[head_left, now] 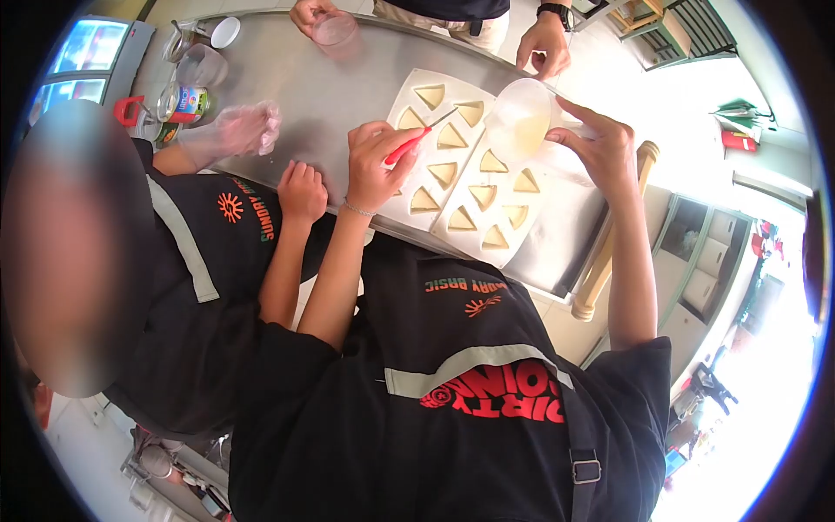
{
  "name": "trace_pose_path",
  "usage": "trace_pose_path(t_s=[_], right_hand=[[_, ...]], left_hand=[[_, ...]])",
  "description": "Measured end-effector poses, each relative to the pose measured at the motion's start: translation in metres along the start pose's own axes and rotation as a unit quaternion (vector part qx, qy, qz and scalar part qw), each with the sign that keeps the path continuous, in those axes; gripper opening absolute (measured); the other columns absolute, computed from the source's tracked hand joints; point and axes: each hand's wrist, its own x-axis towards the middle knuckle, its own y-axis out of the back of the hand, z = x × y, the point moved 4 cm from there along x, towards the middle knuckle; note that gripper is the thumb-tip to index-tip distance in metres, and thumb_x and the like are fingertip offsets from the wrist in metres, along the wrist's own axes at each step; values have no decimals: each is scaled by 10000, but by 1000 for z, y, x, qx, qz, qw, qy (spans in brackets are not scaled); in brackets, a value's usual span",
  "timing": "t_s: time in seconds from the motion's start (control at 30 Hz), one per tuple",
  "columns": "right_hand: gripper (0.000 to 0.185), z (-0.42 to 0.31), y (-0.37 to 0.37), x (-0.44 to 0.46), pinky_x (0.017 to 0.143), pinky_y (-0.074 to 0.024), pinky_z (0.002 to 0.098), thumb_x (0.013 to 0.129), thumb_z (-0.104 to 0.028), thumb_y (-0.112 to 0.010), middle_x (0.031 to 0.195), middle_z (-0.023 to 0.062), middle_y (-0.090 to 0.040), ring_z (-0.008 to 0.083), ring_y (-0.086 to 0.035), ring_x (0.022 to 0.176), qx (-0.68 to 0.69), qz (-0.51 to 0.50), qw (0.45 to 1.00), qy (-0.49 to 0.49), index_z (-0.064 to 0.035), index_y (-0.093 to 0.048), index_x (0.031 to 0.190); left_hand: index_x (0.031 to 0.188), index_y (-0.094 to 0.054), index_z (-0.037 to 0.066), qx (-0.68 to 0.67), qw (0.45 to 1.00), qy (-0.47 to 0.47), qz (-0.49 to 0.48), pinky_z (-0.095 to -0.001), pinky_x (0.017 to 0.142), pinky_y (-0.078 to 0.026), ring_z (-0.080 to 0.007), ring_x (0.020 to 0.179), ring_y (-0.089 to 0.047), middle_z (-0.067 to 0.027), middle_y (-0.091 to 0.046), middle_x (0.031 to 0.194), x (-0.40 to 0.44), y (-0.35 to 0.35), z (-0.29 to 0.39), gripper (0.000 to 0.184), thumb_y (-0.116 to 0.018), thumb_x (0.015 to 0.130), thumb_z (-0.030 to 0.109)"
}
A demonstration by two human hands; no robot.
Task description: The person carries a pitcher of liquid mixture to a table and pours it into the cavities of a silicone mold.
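My left hand (374, 165) grips a tool with a red handle (406, 148) and a thin metal tip, held above a white mould (417, 137). Several triangular cavities in the mould look pale yellow inside. Beside it lies a second white mould (470, 193) with similar triangles. At the upper right, my right hand (600, 143) holds a translucent cup (522, 100) over the moulds, its thumb and fingers on the side of the cup. Pale yellow contents show in the cup, which hides part of the moulds beneath.
A steel table (287, 87) bears the moulds. Across it, a person's hand touches a clear cup (335, 35); another hand (546, 48) is near my cup. At left are a co-worker's gloved hand (248, 130), bare hand (303, 193) and a can (184, 103). A rolling pin (613, 239) lies right.
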Motion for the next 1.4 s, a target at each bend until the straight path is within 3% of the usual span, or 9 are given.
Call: trace_pose_path(t_s=[0.2,0.37,0.47,0.57,0.67,1.0,1.2,1.4], right_hand=[[670,-2,-14,16,660,-564,393,757,-613,-894,742,160,-745,297,-686,612,-54,-23,998,13,-152,-843,1241],[691,2,-22,21,624,-553,411,752,-653,-877,660,149,-703,312,-674,588,-78,-23,997,9,-147,-849,1222],[686,-2,-23,22,617,-550,413,748,-653,-878,656,149,-702,312,-672,582,-93,-27,995,7,-150,-853,1212],[682,2,-24,23,618,-551,411,752,-654,-877,665,151,-710,311,-674,584,-83,-23,996,-1,-158,-853,1220],[674,1,-22,23,628,-557,412,757,-654,-875,681,155,-721,310,-680,590,-71,-9,997,8,-175,-851,1231],[677,3,-17,14,666,-570,414,764,-660,-871,748,166,-758,323,-690,623,-83,-3,996,-30,-193,-844,1253],[645,1,-7,4,712,-584,397,771,-591,-913,827,177,-788,284,-721,678,-55,-3,995,-77,-165,-842,1251],[627,13,8,-16,784,-585,350,803,-469,-953,897,142,-806,156,-722,771,48,33,993,-98,-80,-818,1276]], left_hand=[[1159,-836,164,6,999,27,21,-392,941,-446,-232,923,-687,11,-778,859,-25,13,-2,286,-812,881,104],[1154,-833,144,17,997,56,54,-401,919,-483,-249,932,-693,-9,-817,978,-53,21,-6,298,-820,866,69],[1160,-828,78,22,996,79,45,-407,893,-543,-294,991,-681,-82,-790,996,-68,27,-8,279,-810,885,40],[1161,-825,69,32,995,79,60,-408,891,-545,-302,993,-684,-90,-791,998,-77,32,-9,268,-807,895,39],[1173,-820,125,26,993,93,69,-398,874,-523,-289,942,-708,-28,-825,1043,-82,34,-10,277,-815,903,68],[1167,-822,129,17,993,83,77,-393,888,-515,-274,952,-711,-18,-826,1057,-77,36,-3,251,-817,919,89],[1162,-826,134,7,994,77,77,-394,907,-491,-252,951,-706,-6,-823,1050,-74,36,0,253,-837,911,108],[1151,-831,121,-7,996,50,77,-395,904,-490,-245,936,-682,-14,-795,990,-64,34,13,234,-836,917,119]])
